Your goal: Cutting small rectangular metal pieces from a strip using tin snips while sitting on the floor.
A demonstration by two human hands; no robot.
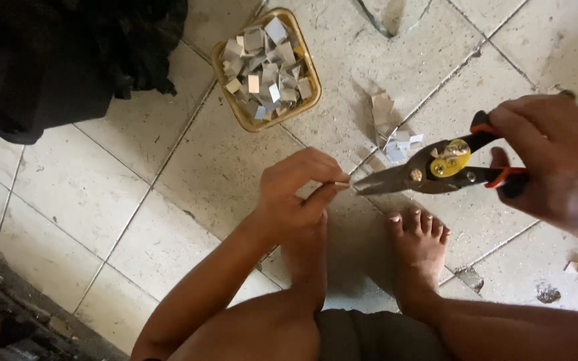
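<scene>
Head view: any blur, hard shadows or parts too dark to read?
Head view: right hand is motion-blurred, while the snips and left hand are fairly sharp; the tray of metal pieces casts only a soft shadow on the tiled floor; the black cloth at upper left shows no detail.

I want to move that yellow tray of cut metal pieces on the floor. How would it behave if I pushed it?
The tray would probably slide easily on the smooth tiles. It looks shallow and heaped, so loose metal pieces may spill. They look thin and sharp-edged.
</scene>
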